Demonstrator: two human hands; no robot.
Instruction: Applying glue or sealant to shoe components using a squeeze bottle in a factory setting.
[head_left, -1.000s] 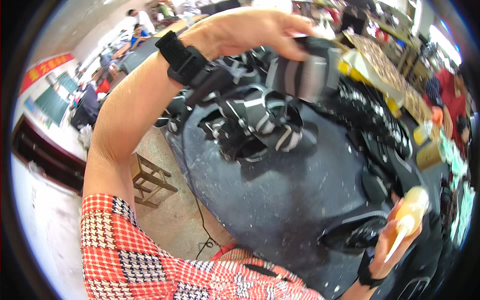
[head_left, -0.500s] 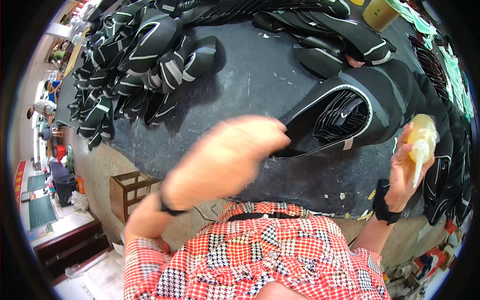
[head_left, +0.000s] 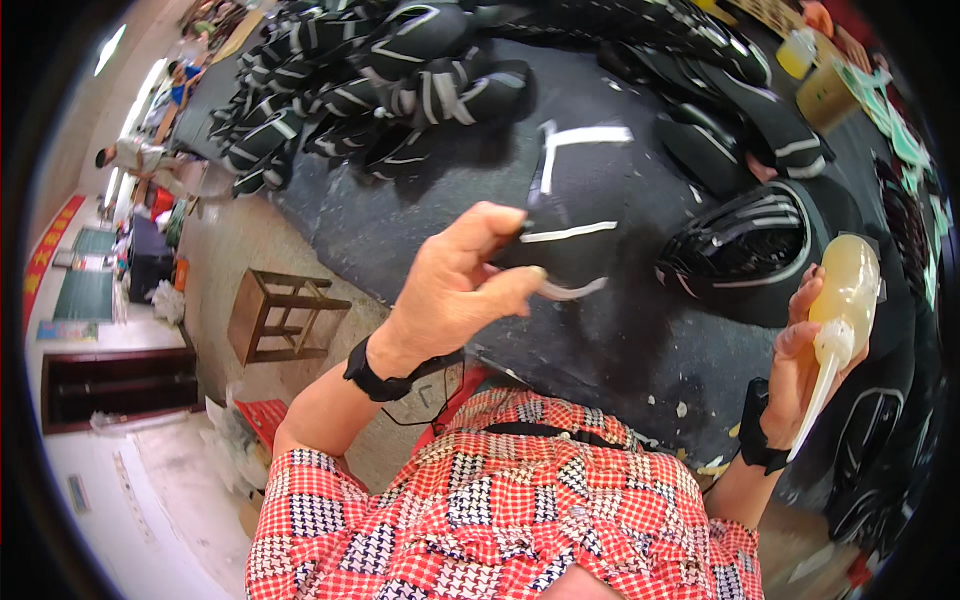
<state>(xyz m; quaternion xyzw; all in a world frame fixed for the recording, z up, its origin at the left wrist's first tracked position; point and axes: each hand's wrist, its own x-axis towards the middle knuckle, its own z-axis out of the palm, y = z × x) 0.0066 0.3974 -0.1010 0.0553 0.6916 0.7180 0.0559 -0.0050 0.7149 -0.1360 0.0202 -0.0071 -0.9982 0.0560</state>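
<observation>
My left hand point(head_left: 465, 285) is over the middle of the table, thumb and fingers curved round the near edge of a black fabric piece point(head_left: 575, 200) with white edge strips. The piece is blurred, and the exact grip is partly hidden. My right hand point(head_left: 795, 350) is wrapped round a clear squeeze bottle point(head_left: 848, 280) of yellowish liquid, its long white nozzle tilted down towards me. Between the hands, nearer the right, lies a rolled black piece point(head_left: 740, 245) with a light rim and a stack of dark pieces inside.
A heap of black pieces with pale strips point(head_left: 400, 90) covers the far left of the dark table point(head_left: 420, 230). More black pieces point(head_left: 700, 100) lie at the back right, near a tan container point(head_left: 828, 95). A wooden stool point(head_left: 290, 315) stands left of the table; people are beyond.
My left hand has moved away from the rolled piece, and a black piece now shows at its fingers. The bottle's nozzle has tilted further down. The whole view has turned.
</observation>
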